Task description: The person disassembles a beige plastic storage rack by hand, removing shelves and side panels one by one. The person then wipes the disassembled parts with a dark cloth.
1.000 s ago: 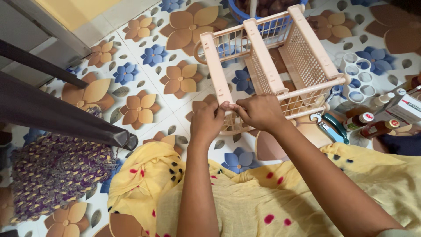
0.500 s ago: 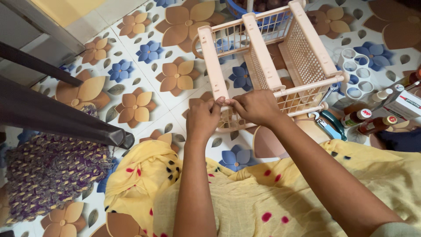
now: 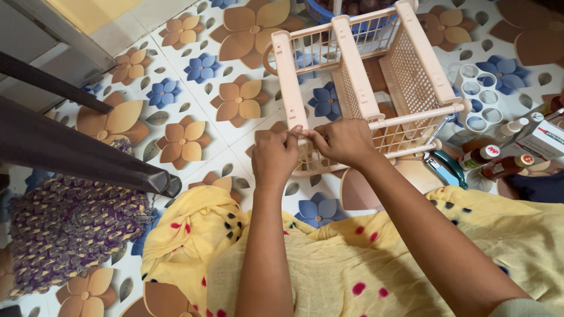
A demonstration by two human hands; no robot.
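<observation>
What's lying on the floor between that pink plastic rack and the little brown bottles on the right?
In the head view, a teal-handled tool lies on the floor between the rack and the brown bottles, beside the person's right hand.

- Pale peach plastic rack (image 3: 405, 64) with perforated lattice panels, upper centre of the frame: smooth, faintly glossy.
- Flower-patterned floor (image 3: 194, 82): glossy and smooth.
- Yellow dotted cloth (image 3: 364, 264), bottom of the frame: thin, matt, crinkled.
- Purple and yellow knitted mat (image 3: 70, 235), lower left: rough, nubbly yarn.
- Dark furniture leg (image 3: 76, 149), left: smooth with a dull sheen.
</observation>
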